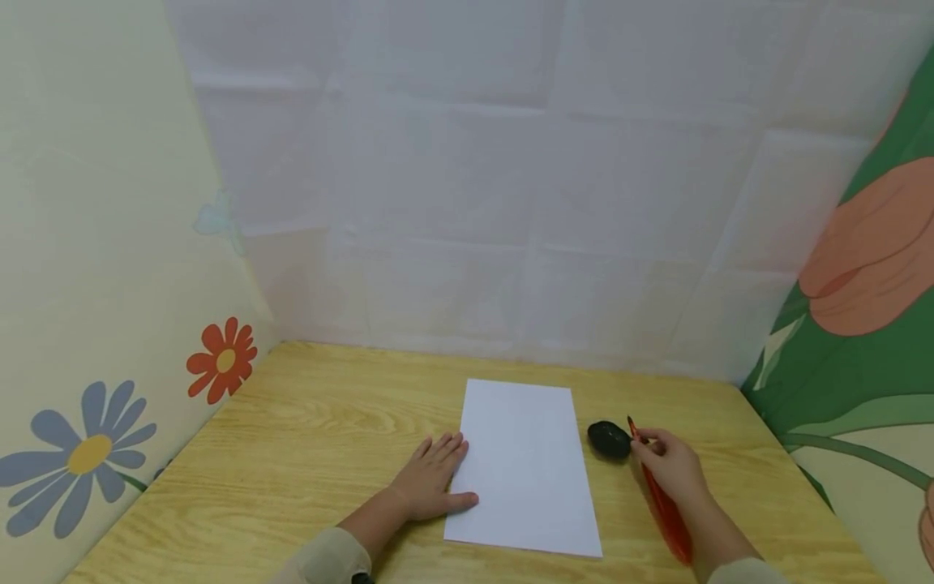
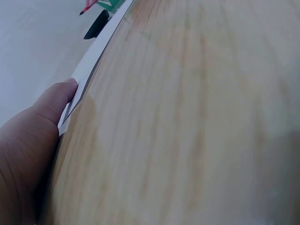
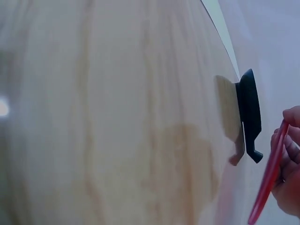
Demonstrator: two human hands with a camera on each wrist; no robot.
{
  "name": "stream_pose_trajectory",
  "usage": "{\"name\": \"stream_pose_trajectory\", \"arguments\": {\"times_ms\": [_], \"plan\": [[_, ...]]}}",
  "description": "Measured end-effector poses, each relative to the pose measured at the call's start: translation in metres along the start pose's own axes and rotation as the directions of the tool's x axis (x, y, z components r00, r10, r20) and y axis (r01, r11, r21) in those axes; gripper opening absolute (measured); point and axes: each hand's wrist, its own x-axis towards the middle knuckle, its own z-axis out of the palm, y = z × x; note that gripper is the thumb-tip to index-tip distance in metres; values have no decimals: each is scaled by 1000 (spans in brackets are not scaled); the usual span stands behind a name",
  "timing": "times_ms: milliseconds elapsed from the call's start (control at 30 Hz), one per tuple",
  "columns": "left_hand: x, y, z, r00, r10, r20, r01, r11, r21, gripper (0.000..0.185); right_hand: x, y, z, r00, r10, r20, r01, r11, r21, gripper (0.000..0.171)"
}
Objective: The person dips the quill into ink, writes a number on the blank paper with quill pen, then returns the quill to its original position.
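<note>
My left hand point(image 1: 430, 483) lies flat, fingers straight, pinning the paper's point(image 1: 524, 466) left edge to the counter point(image 1: 306, 438) so it won't slide. My right hand point(image 1: 667, 466) grips a red pen point(image 1: 660, 499), tip beside the black dish point(image 1: 609, 440), right of the paper.

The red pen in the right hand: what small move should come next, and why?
Probably bring the red pen leftward over the white paper. The right hand grips it with its tip near the black object, beside the sheet, while the left hand lies flat on the paper's left edge, steadying it.
</note>
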Motion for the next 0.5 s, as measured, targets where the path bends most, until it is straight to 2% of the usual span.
{"name": "stream_pose_trajectory", "arguments": {"times_ms": [500], "plan": [[1,0,3,1000,-1,-1,1,1000,-8,90,-3,-17,-1,999,-31,28,28,995,92,43]]}}
